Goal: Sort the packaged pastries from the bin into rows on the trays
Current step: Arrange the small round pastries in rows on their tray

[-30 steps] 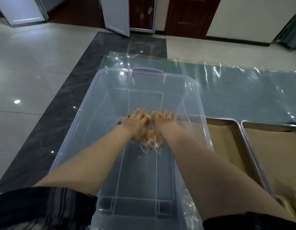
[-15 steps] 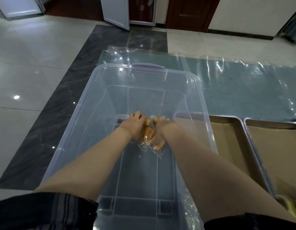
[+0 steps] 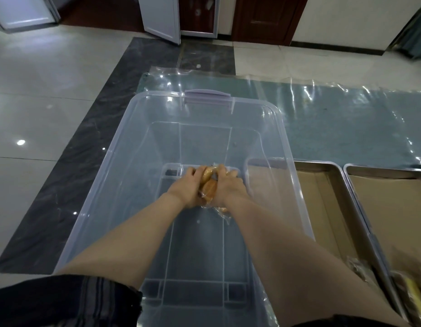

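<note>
Dim, cool indoor light. Small bright ceiling-lamp reflections on glossy floor tiles (image 3: 39, 119). Streaky glare on clear plastic sheet (image 3: 334, 107) and bin (image 3: 285, 138) rim. Wide-angle bending at edges. Lower right corner blurred: trays (image 3: 360, 232) and contents there smeared. Shadows soft, faint.

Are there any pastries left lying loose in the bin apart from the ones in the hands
No, the clear bin shows a bare floor; the only packaged pastries sit between the left hand and right hand.

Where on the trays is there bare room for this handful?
The near tray shows bare cardboard from its far rim down its middle; the right tray likewise in its far half. Crowded: both trays' near ends, with blurred packets. Both hands grip pastries in the bin.
</note>
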`<state>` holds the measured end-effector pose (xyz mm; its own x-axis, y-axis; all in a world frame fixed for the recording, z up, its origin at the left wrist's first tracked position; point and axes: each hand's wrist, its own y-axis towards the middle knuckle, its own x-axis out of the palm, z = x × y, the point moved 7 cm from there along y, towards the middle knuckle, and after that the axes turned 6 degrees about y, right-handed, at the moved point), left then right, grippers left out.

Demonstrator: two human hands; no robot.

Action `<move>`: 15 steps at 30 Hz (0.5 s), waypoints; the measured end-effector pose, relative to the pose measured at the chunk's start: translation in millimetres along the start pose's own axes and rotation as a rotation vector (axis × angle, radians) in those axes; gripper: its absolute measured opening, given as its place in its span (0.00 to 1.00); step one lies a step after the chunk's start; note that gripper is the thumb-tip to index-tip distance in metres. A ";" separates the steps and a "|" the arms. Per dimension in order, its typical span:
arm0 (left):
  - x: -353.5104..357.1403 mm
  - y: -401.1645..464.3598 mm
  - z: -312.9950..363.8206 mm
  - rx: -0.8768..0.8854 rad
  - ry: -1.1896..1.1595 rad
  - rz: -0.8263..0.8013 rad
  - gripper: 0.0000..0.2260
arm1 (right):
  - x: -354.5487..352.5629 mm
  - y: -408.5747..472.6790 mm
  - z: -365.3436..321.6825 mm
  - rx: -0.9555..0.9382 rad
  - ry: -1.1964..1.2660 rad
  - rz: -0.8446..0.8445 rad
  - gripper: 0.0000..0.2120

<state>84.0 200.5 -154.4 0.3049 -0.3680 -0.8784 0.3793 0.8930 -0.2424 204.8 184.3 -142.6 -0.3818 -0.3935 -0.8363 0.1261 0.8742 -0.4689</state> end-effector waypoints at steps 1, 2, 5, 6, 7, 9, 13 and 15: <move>0.2 -0.4 -0.4 -0.014 -0.059 0.002 0.46 | 0.7 -1.4 1.5 0.012 0.051 0.004 0.57; -0.6 -1.0 -0.6 -0.031 -0.102 0.003 0.45 | 1.0 -2.5 3.2 0.016 0.096 0.007 0.56; -4.1 -1.8 -2.9 -0.080 -0.182 -0.018 0.42 | 0.9 -5.3 8.4 0.031 0.244 0.020 0.53; -6.5 -2.1 -4.1 -0.091 -0.192 -0.025 0.42 | -0.7 -7.7 7.8 0.029 0.283 0.020 0.52; -10.4 -2.3 -5.0 -0.098 -0.193 -0.023 0.42 | -2.4 -9.7 7.0 0.029 0.305 0.022 0.51; -23.0 -4.9 -3.5 -0.098 -0.170 0.007 0.39 | -8.9 -14.8 2.7 0.017 0.327 0.027 0.52; -59.9 -15.2 8.2 -0.091 -0.139 0.099 0.35 | -36.4 -25.7 -12.9 -0.072 0.361 0.059 0.49; -78.9 -21.8 14.9 -0.094 -0.133 0.145 0.35 | -55.0 -34.6 -20.8 -0.117 0.377 0.086 0.45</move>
<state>64.7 206.2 -73.7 0.4655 -0.2592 -0.8462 0.2421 0.9570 -0.1599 202.5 181.7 -74.4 -0.6863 -0.2042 -0.6981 0.0756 0.9346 -0.3477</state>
